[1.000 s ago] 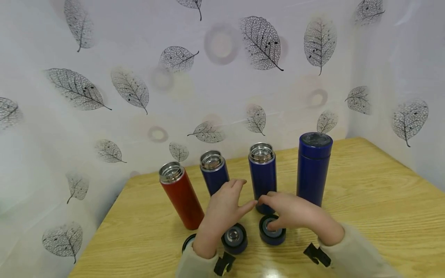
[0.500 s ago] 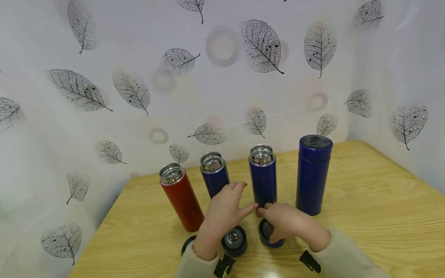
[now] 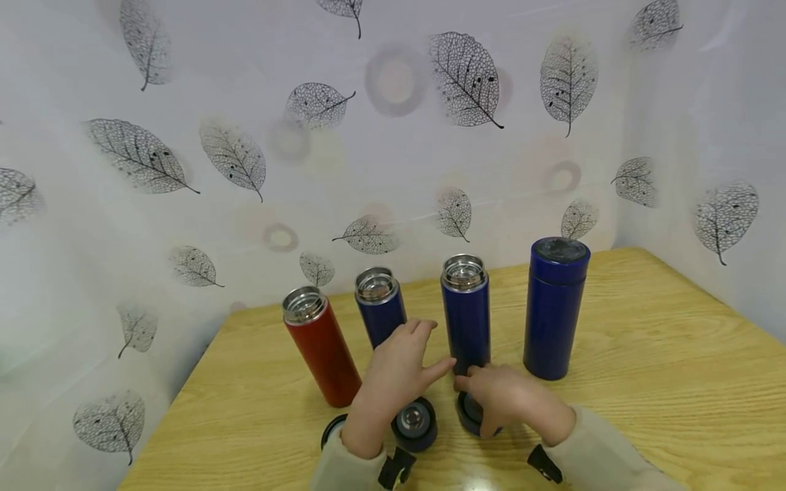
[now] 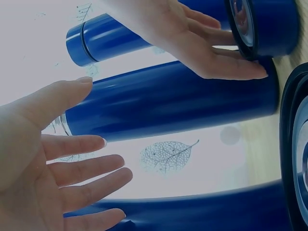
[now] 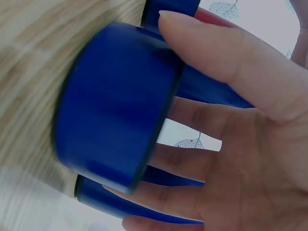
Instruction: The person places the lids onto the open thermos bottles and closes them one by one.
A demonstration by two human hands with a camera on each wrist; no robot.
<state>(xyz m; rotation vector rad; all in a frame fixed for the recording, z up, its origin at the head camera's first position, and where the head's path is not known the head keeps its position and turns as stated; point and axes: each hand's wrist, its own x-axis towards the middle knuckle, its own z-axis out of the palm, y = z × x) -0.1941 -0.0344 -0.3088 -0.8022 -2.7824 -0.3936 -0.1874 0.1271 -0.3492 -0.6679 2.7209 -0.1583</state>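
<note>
My right hand [image 3: 506, 395] reaches down over a blue bottle lid [image 3: 471, 413] that lies upturned on the table. In the right wrist view the lid [image 5: 118, 108] stands between thumb and fingers, the fingers fairly straight behind it; a firm grip is not plain. My left hand [image 3: 396, 368] hovers with spread fingers in front of an uncapped blue bottle [image 3: 379, 310], holding nothing. In the left wrist view the left hand [image 4: 57, 159] is likewise spread. Another upturned blue lid [image 3: 415, 424] lies below the left hand. Behind the right hand stands a second uncapped blue bottle [image 3: 465, 320].
An uncapped red bottle [image 3: 322, 354] stands at left, and a capped blue bottle [image 3: 555, 310] at right. A further lid [image 3: 331, 429] is mostly hidden by the left sleeve. A leaf-patterned curtain [image 3: 393, 170] hangs behind the wooden table [image 3: 663, 354].
My right hand has moved down and slightly toward me, so that it now covers more of the lid. The left hand has stayed about where it was.
</note>
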